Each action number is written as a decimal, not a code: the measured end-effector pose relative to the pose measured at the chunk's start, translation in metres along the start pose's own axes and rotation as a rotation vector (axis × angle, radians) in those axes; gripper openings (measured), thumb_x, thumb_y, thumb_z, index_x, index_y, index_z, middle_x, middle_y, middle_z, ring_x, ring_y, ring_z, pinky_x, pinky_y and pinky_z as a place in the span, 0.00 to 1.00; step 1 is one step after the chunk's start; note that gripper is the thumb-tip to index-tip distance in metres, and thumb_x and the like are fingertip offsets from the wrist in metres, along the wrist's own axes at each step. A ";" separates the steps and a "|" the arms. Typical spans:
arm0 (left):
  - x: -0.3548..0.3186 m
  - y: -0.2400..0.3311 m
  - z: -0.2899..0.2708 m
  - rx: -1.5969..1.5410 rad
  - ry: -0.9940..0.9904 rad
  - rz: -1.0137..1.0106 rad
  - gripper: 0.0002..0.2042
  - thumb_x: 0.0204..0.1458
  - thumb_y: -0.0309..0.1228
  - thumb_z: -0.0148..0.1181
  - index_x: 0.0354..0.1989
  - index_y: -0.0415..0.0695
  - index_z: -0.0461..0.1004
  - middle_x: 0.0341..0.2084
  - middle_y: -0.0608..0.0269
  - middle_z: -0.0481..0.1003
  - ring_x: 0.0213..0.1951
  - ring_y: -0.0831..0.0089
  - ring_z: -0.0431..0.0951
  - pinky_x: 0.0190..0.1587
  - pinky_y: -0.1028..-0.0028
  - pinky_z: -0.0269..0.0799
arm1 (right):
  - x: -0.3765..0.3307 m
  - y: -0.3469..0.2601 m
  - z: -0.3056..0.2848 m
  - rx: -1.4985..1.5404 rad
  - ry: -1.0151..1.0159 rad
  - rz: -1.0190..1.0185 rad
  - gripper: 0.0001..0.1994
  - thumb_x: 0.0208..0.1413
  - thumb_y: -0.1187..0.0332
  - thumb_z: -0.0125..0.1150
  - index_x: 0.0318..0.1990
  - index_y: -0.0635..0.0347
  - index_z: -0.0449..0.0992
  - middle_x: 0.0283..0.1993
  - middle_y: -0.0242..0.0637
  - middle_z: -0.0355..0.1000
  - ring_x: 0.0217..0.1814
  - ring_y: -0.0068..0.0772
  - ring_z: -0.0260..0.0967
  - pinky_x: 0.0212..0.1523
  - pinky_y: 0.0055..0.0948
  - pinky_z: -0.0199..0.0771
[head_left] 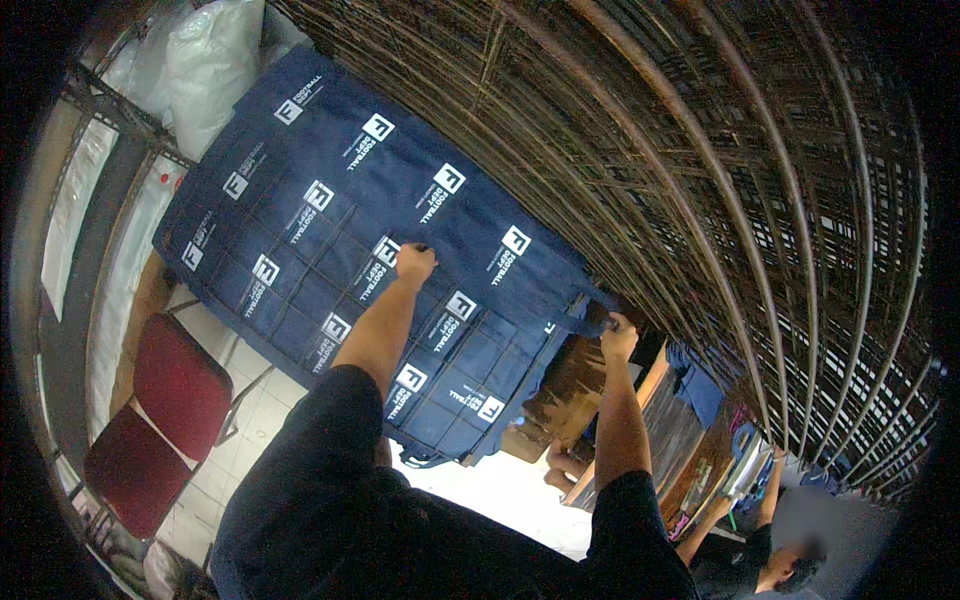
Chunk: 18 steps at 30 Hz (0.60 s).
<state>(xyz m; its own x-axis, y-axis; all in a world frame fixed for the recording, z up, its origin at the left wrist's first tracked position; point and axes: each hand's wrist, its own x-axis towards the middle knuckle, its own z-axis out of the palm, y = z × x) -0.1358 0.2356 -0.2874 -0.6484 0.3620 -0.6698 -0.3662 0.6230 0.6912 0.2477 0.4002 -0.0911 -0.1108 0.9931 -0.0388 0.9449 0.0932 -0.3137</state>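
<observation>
A large dark blue printed cloth (pixel 400 180) with repeated white square emblems and lettering spreads over a slanted wire grid rack (pixel 310 262). My left hand (pixel 415 262) is closed in a fist at the middle of the cloth. Something small and dark shows at its fingers, too little to name. At the right edge of the cloth, my right hand (pixel 618 340) grips a narrow blue strip of the cloth's edge, pulled out from the rack. The grid wires show dark across the lower part of the cloth.
Stacked wire racks (pixel 640 140) rise at the right. White plastic bags (pixel 210 70) sit at the upper left. A dark red chair (pixel 180 400) stands at the left on a tiled floor (pixel 265 415). A co-worker (pixel 740 550) handles things at the lower right, beside a wooden table (pixel 640 440).
</observation>
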 end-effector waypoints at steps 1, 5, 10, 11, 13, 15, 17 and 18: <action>0.003 -0.005 0.002 -0.010 -0.001 -0.008 0.14 0.46 0.33 0.60 0.39 0.38 0.78 0.23 0.59 0.80 0.32 0.70 0.82 0.44 0.72 0.73 | 0.002 0.005 0.004 0.015 -0.004 0.027 0.14 0.43 0.74 0.60 0.41 0.53 0.80 0.31 0.49 0.76 0.37 0.49 0.76 0.38 0.39 0.75; 0.014 -0.005 0.008 -0.044 0.050 -0.029 0.14 0.47 0.33 0.60 0.39 0.37 0.77 0.24 0.58 0.80 0.32 0.69 0.82 0.44 0.72 0.73 | 0.019 0.016 0.014 0.030 -0.010 0.004 0.13 0.43 0.75 0.60 0.40 0.56 0.80 0.31 0.49 0.76 0.35 0.43 0.77 0.36 0.37 0.76; -0.011 0.015 -0.008 -0.149 0.037 -0.027 0.15 0.49 0.23 0.61 0.43 0.26 0.70 0.33 0.49 0.76 0.31 0.67 0.81 0.30 0.76 0.80 | 0.010 0.012 0.022 0.226 -0.072 0.307 0.11 0.44 0.78 0.61 0.38 0.61 0.80 0.33 0.46 0.76 0.28 0.38 0.77 0.29 0.31 0.78; -0.013 0.015 -0.009 -0.140 0.043 -0.022 0.16 0.48 0.22 0.61 0.43 0.25 0.69 0.34 0.49 0.76 0.31 0.67 0.80 0.31 0.75 0.80 | 0.011 0.010 0.022 0.241 -0.058 0.326 0.11 0.44 0.78 0.62 0.38 0.60 0.80 0.33 0.46 0.76 0.27 0.38 0.77 0.28 0.31 0.78; -0.007 0.004 -0.004 -0.191 0.081 -0.012 0.15 0.48 0.27 0.61 0.41 0.29 0.73 0.33 0.50 0.78 0.30 0.68 0.81 0.35 0.74 0.77 | 0.008 0.007 0.021 0.275 -0.022 0.366 0.11 0.45 0.78 0.62 0.39 0.60 0.80 0.34 0.44 0.75 0.26 0.39 0.77 0.27 0.30 0.79; -0.003 -0.003 -0.001 -0.253 0.104 -0.004 0.14 0.48 0.29 0.61 0.40 0.32 0.75 0.33 0.51 0.79 0.29 0.69 0.82 0.36 0.74 0.75 | 0.012 0.009 0.023 0.238 -0.023 0.297 0.11 0.45 0.77 0.62 0.39 0.59 0.80 0.34 0.43 0.75 0.26 0.38 0.77 0.26 0.30 0.78; -0.004 0.001 0.001 -0.319 0.100 0.009 0.14 0.48 0.29 0.61 0.40 0.32 0.75 0.32 0.50 0.79 0.28 0.69 0.82 0.35 0.74 0.75 | 0.015 0.014 0.025 0.214 -0.031 0.287 0.11 0.45 0.76 0.63 0.39 0.58 0.80 0.35 0.42 0.75 0.29 0.38 0.77 0.28 0.31 0.78; -0.004 0.004 0.000 -0.268 0.076 0.008 0.14 0.48 0.28 0.61 0.41 0.32 0.75 0.32 0.50 0.79 0.28 0.69 0.82 0.35 0.74 0.75 | 0.020 0.014 0.026 0.207 -0.038 0.308 0.12 0.45 0.75 0.64 0.39 0.57 0.80 0.35 0.42 0.75 0.31 0.38 0.77 0.31 0.31 0.79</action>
<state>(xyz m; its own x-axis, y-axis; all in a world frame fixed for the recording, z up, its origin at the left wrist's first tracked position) -0.1346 0.2367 -0.2819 -0.6968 0.3065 -0.6485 -0.5178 0.4108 0.7504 0.2504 0.4194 -0.1207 0.1540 0.9685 -0.1958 0.8537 -0.2302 -0.4671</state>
